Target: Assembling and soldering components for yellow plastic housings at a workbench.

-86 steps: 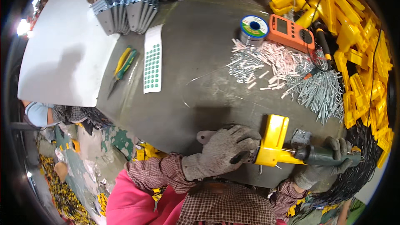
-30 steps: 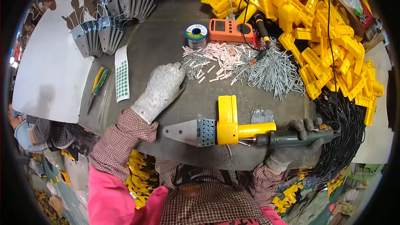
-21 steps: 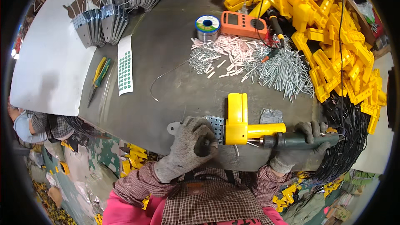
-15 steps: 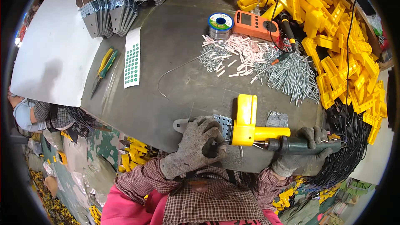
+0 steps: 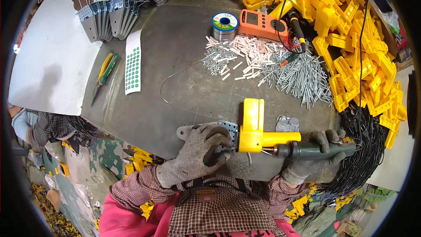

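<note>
Yellow plastic bracket (image 5: 253, 125) sits on the near edge of the grey table (image 5: 175, 52), mated to a perforated grey metal plate (image 5: 206, 129). The gloved left hand (image 5: 199, 153) is curled down over the plate, seemingly to pin both parts steady. The gloved right hand (image 5: 313, 158) is wrapped tight around a dark green power screwdriver (image 5: 322, 150), its tip levelled at the bracket's side. Loose screws (image 5: 302, 77) and more yellow parts (image 5: 359, 48) lie within reach beyond. The left palm hides the joint, and the fastener itself cannot be made out.
</note>
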`<state>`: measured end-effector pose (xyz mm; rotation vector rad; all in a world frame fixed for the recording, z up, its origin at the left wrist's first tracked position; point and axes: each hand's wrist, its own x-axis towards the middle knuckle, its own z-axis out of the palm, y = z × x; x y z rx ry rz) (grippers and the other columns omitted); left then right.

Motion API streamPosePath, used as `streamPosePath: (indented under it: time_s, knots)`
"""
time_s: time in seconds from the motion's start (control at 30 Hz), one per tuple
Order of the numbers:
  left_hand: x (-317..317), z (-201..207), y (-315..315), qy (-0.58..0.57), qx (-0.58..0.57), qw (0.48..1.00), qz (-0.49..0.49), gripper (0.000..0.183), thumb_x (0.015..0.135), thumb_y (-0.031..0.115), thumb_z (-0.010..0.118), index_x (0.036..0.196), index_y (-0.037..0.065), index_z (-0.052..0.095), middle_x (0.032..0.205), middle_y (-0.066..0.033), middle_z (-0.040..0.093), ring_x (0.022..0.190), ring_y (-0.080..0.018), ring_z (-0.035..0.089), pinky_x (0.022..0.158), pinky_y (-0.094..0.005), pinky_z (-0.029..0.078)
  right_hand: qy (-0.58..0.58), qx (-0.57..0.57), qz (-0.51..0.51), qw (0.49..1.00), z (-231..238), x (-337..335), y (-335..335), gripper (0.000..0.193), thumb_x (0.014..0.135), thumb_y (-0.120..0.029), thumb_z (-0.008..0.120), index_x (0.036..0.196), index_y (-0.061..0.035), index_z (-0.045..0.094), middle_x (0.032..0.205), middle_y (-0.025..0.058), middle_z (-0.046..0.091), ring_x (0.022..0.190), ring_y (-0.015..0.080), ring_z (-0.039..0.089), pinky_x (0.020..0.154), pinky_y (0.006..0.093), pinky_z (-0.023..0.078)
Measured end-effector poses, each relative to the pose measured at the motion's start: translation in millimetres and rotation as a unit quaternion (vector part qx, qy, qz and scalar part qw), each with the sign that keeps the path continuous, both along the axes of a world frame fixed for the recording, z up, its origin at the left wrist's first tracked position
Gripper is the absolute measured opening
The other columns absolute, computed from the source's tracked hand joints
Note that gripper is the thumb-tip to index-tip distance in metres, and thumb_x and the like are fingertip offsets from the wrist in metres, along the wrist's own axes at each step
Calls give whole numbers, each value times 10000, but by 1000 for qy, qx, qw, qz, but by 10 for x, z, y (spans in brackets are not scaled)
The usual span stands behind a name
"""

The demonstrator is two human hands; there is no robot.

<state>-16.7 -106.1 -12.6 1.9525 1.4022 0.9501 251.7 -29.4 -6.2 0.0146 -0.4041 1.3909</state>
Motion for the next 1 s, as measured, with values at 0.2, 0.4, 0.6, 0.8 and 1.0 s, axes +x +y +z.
streamPosePath:
  time_s: [0.2, 0.4, 0.6, 0.8, 1.0]
  knots:
    - [12, 27, 30, -3, 8, 1000, -1, 316, 752, 72, 757, 1043, 120, 646, 1066, -84, 600, 1050, -308, 564, 900, -449, 434, 25, -11, 2, 1000, -2, 61, -11, 370, 901, -259, 704, 1186, -120, 514, 981, 35, 562, 766, 125, 532, 846, 366, 484]
    - [-10, -60, -26, 15, 24, 1000, -8, 258, 750, 77, 771, 977, 101, 653, 1045, -87, 613, 1016, -310, 580, 884, -461, 452, 44, 2, 26, 999, -41, 3, 23, 357, 899, -385, 686, 1061, -91, 563, 886, 22, 553, 739, 124, 531, 827, 342, 481]
    - [15, -54, -33, -9, 10, 1000, 2, 257, 711, 84, 767, 942, 122, 660, 1014, -55, 626, 973, -300, 590, 855, -438, 443, 88, -52, -33, 994, -102, 19, -36, 376, 891, -418, 686, 951, -81, 529, 754, 8, 473, 641, 120, 471, 718, 313, 448]
    - [-17, 89, -3, 9, -1, 1000, -8, 243, 726, 62, 784, 930, 89, 655, 1015, -90, 619, 997, -307, 588, 871, -435, 462, 89, -91, -71, 989, 53, -29, -28, 387, 899, -409, 678, 993, -68, 523, 757, 25, 477, 618, 138, 467, 720, 322, 439]
    - [-35, 5, 84, -44, -34, 998, -3, 217, 725, 108, 771, 923, 114, 681, 982, -58, 626, 988, -300, 589, 854, -431, 436, 68, -1, -26, 997, -41, -18, 75, 325, 937, -346, 648, 991, -49, 526, 806, 50, 504, 696, 154, 532, 798, 355, 456]
